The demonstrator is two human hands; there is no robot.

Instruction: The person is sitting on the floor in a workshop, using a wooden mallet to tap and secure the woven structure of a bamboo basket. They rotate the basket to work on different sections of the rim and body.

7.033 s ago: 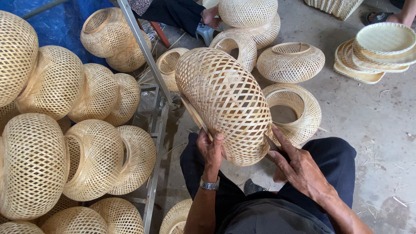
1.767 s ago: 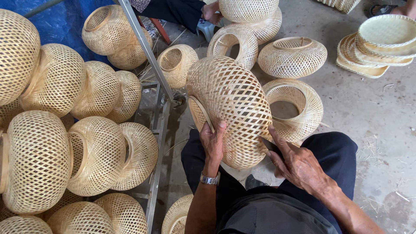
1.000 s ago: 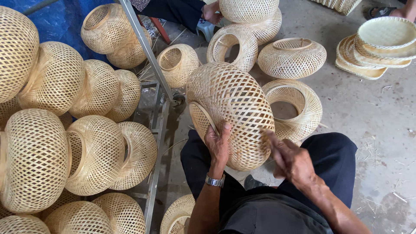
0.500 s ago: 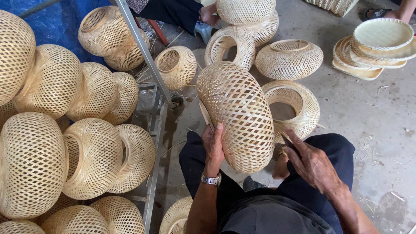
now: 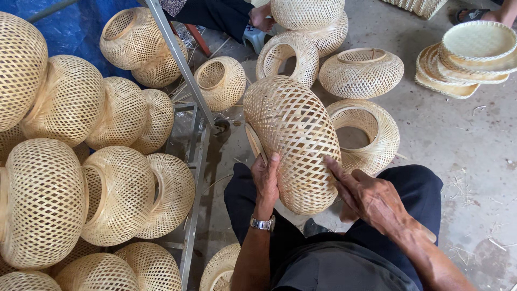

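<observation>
**weave_watcher:** So where's the woven bamboo shade [image 5: 293,143] sitting at this moment? Looks like it's propped on the person's lap, between the knees, tipped on its side.

**rattan_ron:** Yep. Its long axis runs roughly from the lap up and away toward the floor, leaning a bit left in the head view. The open rim faces left, and you can see a flat edge of it just above the left hand [image 5: 266,180].

**weave_watcher:** What are the hands doing?

**rattan_ron:** The left hand is flat against the lower left flank, fingers stretched upward along the weave, thumb side toward the rim. It's bracing more than gripping. The right hand [image 5: 369,196] comes in from the lower right, index finger extended and its tip touching the lattice, other fingers loosely curled. Can't tell if anything small is pinched under there.

**weave_watcher:** Which hand is closer?

**rattan_ron:** Both are touching it. The bulk of the shade lies up and forward of both sets of fingers, with the left hand nearer the rim.

**weave_watcher:** Surroundings?

**rattan_ron:** More finished shades are stacked on a metal rack [image 5: 188,161] to the left, another shade [image 5: 371,134] sits on the concrete floor [image 5: 463,145] right behind, and shallow woven trays [image 5: 468,59] are off at top right.
</observation>
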